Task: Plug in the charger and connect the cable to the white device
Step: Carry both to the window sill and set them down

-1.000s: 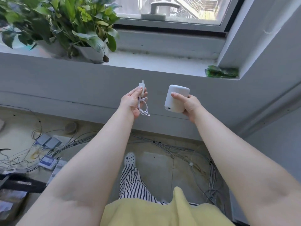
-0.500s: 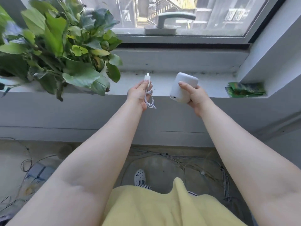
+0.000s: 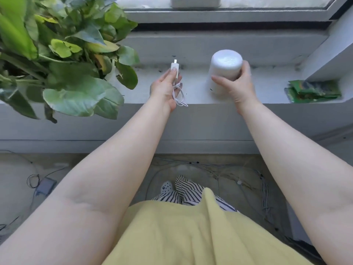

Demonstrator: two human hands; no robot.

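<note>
My left hand (image 3: 165, 88) grips a small white charger (image 3: 175, 68) with its metal prongs pointing away from me. A thin white cable (image 3: 179, 96) hangs in loops from that hand, over the front of the windowsill (image 3: 271, 81). My right hand (image 3: 236, 85) wraps around the white device (image 3: 225, 68), a rounded upright cylinder standing on or just above the sill; its base is hidden by my fingers. The two hands are level, about a hand's width apart.
A leafy potted plant (image 3: 63, 54) fills the sill's left side, its leaves close to my left hand. A green packet (image 3: 313, 90) lies at the sill's right end. The window frame (image 3: 219, 15) runs behind. Loose wires (image 3: 238, 176) and small boxes cover the floor below.
Both hands have moved forward from in front of the wall to over the windowsill. The white device has turned upright and come down to the sill.
</note>
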